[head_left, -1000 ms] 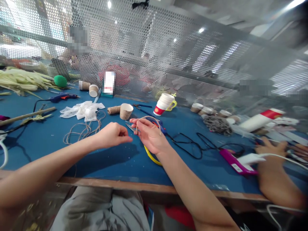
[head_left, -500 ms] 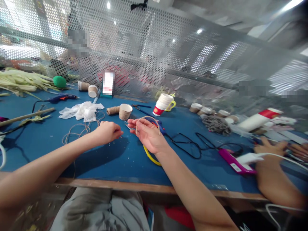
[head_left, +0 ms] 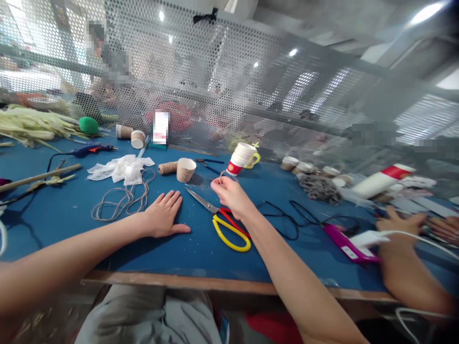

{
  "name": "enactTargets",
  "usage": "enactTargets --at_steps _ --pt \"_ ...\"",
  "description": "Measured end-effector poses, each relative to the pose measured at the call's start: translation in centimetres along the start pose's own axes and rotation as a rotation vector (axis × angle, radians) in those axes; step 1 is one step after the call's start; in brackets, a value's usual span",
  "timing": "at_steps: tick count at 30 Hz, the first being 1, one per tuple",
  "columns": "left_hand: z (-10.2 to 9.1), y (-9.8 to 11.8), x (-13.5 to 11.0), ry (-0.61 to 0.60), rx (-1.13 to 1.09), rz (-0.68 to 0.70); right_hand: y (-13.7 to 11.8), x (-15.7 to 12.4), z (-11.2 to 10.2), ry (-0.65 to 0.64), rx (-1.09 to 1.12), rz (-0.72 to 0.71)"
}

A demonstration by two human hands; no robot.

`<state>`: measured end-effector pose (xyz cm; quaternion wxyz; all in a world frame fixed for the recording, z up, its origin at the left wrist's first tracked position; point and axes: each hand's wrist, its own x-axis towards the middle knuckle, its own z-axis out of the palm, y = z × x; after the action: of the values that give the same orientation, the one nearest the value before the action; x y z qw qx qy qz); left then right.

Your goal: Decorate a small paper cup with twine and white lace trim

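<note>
My left hand [head_left: 163, 216] lies flat on the blue table, palm down, fingers apart and holding nothing. A loose tangle of twine [head_left: 122, 205] lies just left of it. My right hand [head_left: 229, 191] is closed in a pinch on a short piece of twine [head_left: 222, 175], of which only a small loop shows above the fingertips. Under and beside that hand rest scissors [head_left: 211, 207] with one red and one yellow handle, blades pointing up-left. A twine-wrapped paper cup [head_left: 186, 171] stands upright beyond my hands, beside a spool of twine [head_left: 167, 168].
Stacked paper cups [head_left: 242, 157] stand ahead, near pliers [head_left: 208, 165]. White mesh cloth [head_left: 124, 168] and a blue glue gun [head_left: 89, 149] lie left. Rightward are a black cable [head_left: 283, 224], a purple power strip [head_left: 347, 246] and another person's hand [head_left: 399, 222].
My left hand has turned from curled to flat and come down onto the table. My right hand, still with the twine, has turned over and moved right, uncovering the scissors.
</note>
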<state>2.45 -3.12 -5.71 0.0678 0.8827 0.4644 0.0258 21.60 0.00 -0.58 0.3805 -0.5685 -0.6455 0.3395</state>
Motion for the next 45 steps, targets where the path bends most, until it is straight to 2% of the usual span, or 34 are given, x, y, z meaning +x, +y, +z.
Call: enactTargets --at_steps 3,5,7,9,11,13,15,18,20,22,23,26,27,29,31,33,34,36,37,38,39,40,43,44,45 --pt "-0.5 -0.4 0.2 0.003 -0.025 -0.012 0.7 0.1 0.2 -0.055 -0.574 -0.035" --pt "-0.7 -1.1 0.4 0.023 -0.031 -0.046 1.2 -0.2 0.5 -0.116 -0.85 -0.032" --pt "-0.5 -1.8 0.7 0.048 -0.015 -0.077 1.5 -0.4 0.6 -0.152 -0.963 -0.029" --pt "-0.2 -2.1 0.9 0.057 0.002 -0.073 1.8 -0.3 0.4 -0.167 -0.979 -0.031" --pt "0.2 -1.5 0.9 0.057 -0.001 -0.026 2.0 0.2 0.0 -0.172 -1.004 -0.035" --pt "0.4 0.5 0.9 0.05 -0.04 0.053 2.3 1.1 -0.4 -0.165 -1.031 -0.038" --pt "0.1 3.8 0.7 0.036 -0.122 0.176 2.6 2.1 -0.8 -0.156 -1.051 -0.045" --pt "-0.9 9.3 0.3 -0.033 -0.323 0.643 2.8 3.1 -1.2 -0.167 -1.061 -0.072" --pt "-1.7 11.4 0.0 0.06 -0.388 0.762 3.0 3.4 -1.4 -0.182 -1.061 -0.089" --pt "-2.2 11.0 -0.4 0.17 -0.356 0.688 3.1 3.2 -1.7 -0.189 -1.057 -0.098" --pt "-2.2 9.8 -0.8 0.167 -0.312 0.572 3.2 3.0 -1.8 -0.189 -1.054 -0.099" --pt "-1.8 4.4 -2.7 0.025 -0.101 0.058 3.4 2.4 -2.4 -0.162 -1.035 -0.095" --pt "-1.6 2.7 -3.5 -0.001 -0.027 -0.059 3.4 2.2 -2.6 -0.146 -1.024 -0.092" --pt "-1.1 0.9 -4.8 -0.045 0.046 -0.14 3.2 1.9 -2.8 -0.113 -0.997 -0.085" --pt "-0.7 2.2 -5.2 -0.093 0.01 -0.121 2.5 1.9 -2.9 -0.092 -0.963 -0.084" --pt "-0.6 6.3 -4.7 -0.133 -0.093 0.013 1.4 2.1 -2.7 -0.087 -0.928 -0.096" --pt "-0.6 8.9 -4.2 -0.165 -0.171 0.134 0.8 2.2 -2.7 -0.089 -0.912 -0.107" --pt "-0.9 13.9 -2.9 -0.213 -0.39 0.558 -0.4 2.3 -2.8 -0.091 -0.887 -0.132" --pt "-1.1 15.6 -2.3 -0.22 -0.457 0.75 -0.8 2.3 -3.0 -0.092 -0.868 -0.148" --pt "-1.3 16.6 -1.8 -0.184 -0.471 0.803 -1.1 2.2 -3.3 -0.088 -0.844 -0.161" --pt "-1.4 16.7 -1.4 -0.139 -0.463 0.8 -1.2 2.1 -3.8 -0.082 -0.815 -0.171" --pt "-1.6 16.0 -1.0 -0.093 -0.434 0.734 -1.1 2.0 -4.4 -0.074 -0.781 -0.177" --pt "-2.3 10.3 -0.5 0.091 -0.257 0.18 -0.2 1.4 -6.2 -0.04 -0.694 -0.148" --pt "-2.6 8.3 -0.5 0.141 -0.214 0.034 0.1 1.2 -6.6 -0.031 -0.661 -0.125" --pt "-2.9 6.8 -0.5 0.162 -0.226 -0.006 0.3 1.1 -6.8 -0.026 -0.623 -0.105"
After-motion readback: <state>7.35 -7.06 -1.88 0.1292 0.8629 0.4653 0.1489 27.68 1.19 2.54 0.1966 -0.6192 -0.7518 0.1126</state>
